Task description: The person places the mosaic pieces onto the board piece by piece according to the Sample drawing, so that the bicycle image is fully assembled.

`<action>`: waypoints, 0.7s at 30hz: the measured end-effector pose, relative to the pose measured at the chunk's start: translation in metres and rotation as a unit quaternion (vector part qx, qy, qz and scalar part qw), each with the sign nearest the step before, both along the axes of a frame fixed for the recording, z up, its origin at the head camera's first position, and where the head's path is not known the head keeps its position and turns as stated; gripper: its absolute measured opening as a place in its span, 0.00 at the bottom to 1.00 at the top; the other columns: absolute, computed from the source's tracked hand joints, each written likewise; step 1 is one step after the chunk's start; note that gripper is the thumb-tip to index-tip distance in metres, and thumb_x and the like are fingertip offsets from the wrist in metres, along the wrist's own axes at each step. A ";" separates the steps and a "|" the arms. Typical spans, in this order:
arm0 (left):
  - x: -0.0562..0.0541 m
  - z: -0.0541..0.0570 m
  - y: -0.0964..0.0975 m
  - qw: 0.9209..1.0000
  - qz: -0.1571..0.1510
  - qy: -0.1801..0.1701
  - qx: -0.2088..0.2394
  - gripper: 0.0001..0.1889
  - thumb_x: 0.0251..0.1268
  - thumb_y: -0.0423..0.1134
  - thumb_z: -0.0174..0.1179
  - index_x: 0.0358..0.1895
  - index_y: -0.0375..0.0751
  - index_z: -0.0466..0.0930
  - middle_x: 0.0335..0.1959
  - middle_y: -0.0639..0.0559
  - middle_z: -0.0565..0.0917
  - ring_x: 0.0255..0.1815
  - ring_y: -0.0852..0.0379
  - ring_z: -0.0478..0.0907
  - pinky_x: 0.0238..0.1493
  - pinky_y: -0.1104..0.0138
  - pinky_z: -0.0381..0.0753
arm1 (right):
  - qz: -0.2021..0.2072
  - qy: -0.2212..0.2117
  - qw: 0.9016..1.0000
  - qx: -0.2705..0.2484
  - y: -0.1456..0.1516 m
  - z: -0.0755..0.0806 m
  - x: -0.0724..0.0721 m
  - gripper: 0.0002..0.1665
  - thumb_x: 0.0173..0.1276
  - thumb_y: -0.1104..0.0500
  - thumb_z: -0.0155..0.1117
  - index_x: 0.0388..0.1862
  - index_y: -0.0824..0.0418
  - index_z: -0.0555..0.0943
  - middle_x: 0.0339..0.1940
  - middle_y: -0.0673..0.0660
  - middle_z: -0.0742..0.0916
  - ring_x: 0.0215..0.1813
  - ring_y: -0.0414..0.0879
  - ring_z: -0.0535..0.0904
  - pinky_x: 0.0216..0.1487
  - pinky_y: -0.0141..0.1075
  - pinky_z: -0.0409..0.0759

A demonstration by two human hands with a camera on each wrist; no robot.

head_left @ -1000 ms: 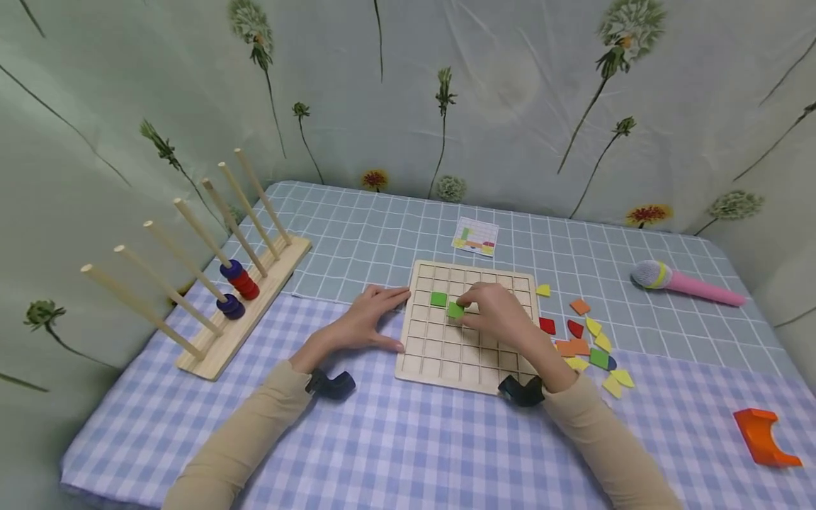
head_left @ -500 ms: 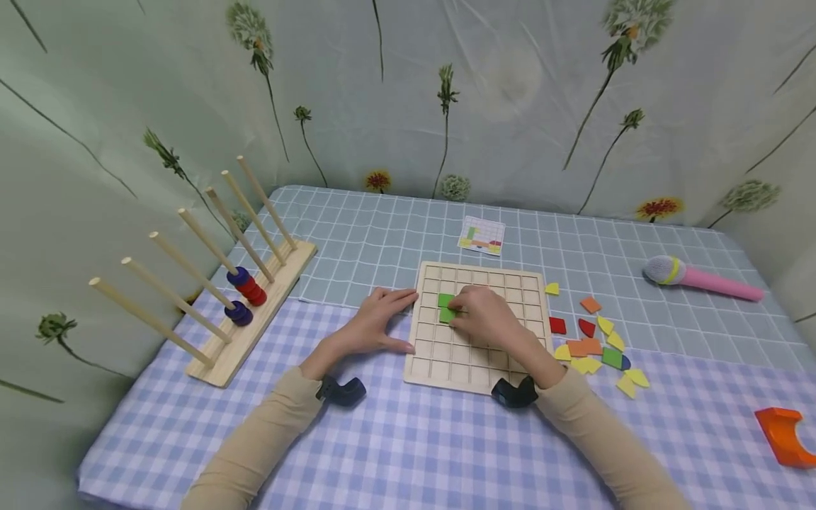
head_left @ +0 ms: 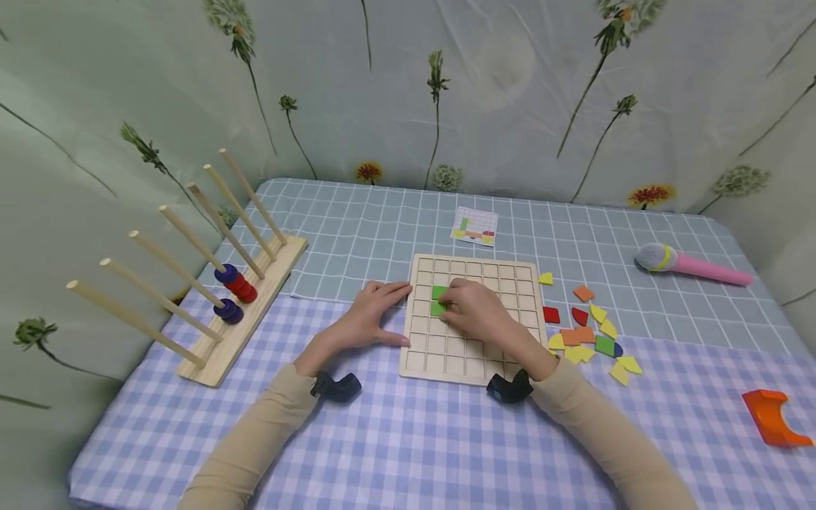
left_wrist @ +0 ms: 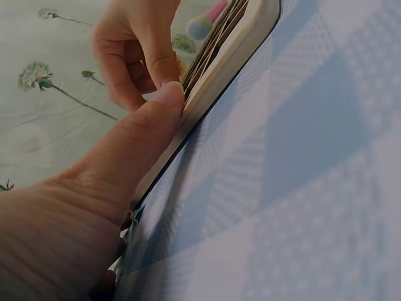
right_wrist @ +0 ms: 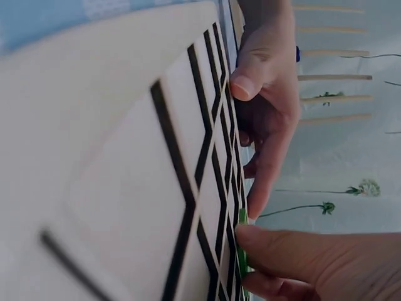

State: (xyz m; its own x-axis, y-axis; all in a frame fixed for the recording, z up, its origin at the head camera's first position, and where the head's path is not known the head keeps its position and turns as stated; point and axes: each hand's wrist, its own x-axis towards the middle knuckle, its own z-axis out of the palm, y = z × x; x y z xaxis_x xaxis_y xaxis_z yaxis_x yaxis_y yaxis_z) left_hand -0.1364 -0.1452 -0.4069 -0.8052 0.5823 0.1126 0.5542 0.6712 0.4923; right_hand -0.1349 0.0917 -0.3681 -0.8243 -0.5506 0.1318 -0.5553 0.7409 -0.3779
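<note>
touches the left edge of the board point(head_left: 435, 345) with the left hand point(head_left: 365, 320), thumb and fingers spread wide; pinches the lower green tile point(head_left: 436, 309) narrowly between thumb and fingertips of the right hand point(head_left: 474, 309), flat on the board's left part, just below the upper green tile point(head_left: 438, 291); shows a card point(head_left: 474, 225) just beyond the board, loose tiles point(head_left: 584, 335) near its right edge, a mic point(head_left: 707, 270) and orange arch point(head_left: 765, 419) farther right; has, well to the left, a peg rack point(head_left: 255, 309) with red and blue rings point(head_left: 245, 291) on two pegs.
</note>
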 end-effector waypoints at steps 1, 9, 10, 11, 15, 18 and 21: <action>0.000 0.000 0.000 1.000 -0.002 -0.001 0.000 0.51 0.40 0.55 0.73 0.70 0.42 0.61 0.71 0.46 0.65 0.58 0.47 0.63 0.58 0.52 0.63 | 0.001 0.000 1.000 0.001 0.000 0.001 0.000 0.14 0.57 0.57 0.69 0.40 0.62 0.86 0.37 0.56 0.86 0.37 0.45 0.80 0.40 0.38 0.79; -0.003 0.004 -0.002 1.000 -0.005 0.002 -0.003 0.51 0.40 0.55 0.73 0.70 0.40 0.61 0.70 0.44 0.66 0.58 0.46 0.63 0.57 0.52 0.63 | -0.016 -0.013 1.000 -0.005 0.020 0.016 0.011 0.13 0.59 0.59 0.66 0.42 0.63 0.85 0.40 0.56 0.86 0.42 0.47 0.81 0.44 0.40 0.79; -0.003 0.004 -0.003 1.000 -0.005 0.004 -0.002 0.51 0.40 0.55 0.73 0.70 0.40 0.61 0.70 0.44 0.66 0.58 0.46 0.63 0.57 0.52 0.63 | -0.017 -0.012 1.000 -0.002 0.024 0.017 0.013 0.13 0.59 0.59 0.66 0.42 0.63 0.85 0.40 0.56 0.86 0.42 0.47 0.81 0.43 0.40 0.79; -0.003 0.004 -0.003 1.000 -0.005 0.005 0.000 0.51 0.40 0.54 0.73 0.70 0.39 0.61 0.70 0.44 0.66 0.58 0.46 0.63 0.57 0.52 0.63 | -0.018 -0.010 1.000 0.004 0.030 0.018 0.016 0.13 0.59 0.59 0.66 0.42 0.62 0.85 0.40 0.56 0.85 0.42 0.47 0.81 0.43 0.40 0.80; -0.004 0.001 -0.005 1.000 -0.007 0.001 0.007 0.51 0.40 0.54 0.73 0.70 0.40 0.61 0.70 0.44 0.66 0.58 0.46 0.63 0.57 0.52 0.63 | -0.024 -0.003 0.999 0.022 0.056 0.018 0.027 0.12 0.58 0.60 0.67 0.41 0.62 0.85 0.40 0.56 0.85 0.40 0.48 0.81 0.39 0.40 0.80; -0.005 0.000 -0.005 1.000 -0.014 -0.002 0.012 0.50 0.41 0.53 0.73 0.70 0.40 0.61 0.70 0.44 0.65 0.59 0.46 0.62 0.57 0.52 0.62 | -0.042 0.015 0.999 0.030 0.079 0.017 0.038 0.11 0.58 0.62 0.67 0.40 0.62 0.85 0.39 0.56 0.86 0.38 0.48 0.82 0.35 0.38 0.79; -0.006 0.000 -0.003 1.000 -0.024 -0.009 0.011 0.49 0.43 0.53 0.73 0.71 0.40 0.60 0.71 0.45 0.64 0.60 0.46 0.62 0.58 0.51 0.62 | -0.066 0.032 0.997 0.029 0.102 0.017 0.052 0.11 0.56 0.64 0.67 0.40 0.62 0.85 0.40 0.57 0.86 0.37 0.48 0.82 0.34 0.37 0.77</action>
State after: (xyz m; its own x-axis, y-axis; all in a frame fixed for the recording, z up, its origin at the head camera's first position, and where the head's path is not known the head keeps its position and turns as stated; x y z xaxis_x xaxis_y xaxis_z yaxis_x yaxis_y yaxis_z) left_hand -0.1424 -0.1487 -0.4065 -0.7777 0.6185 0.1125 0.5775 0.6322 0.5166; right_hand -0.0828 0.1941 -0.3510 -0.8811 -0.4455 0.1585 -0.4729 0.8286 -0.2997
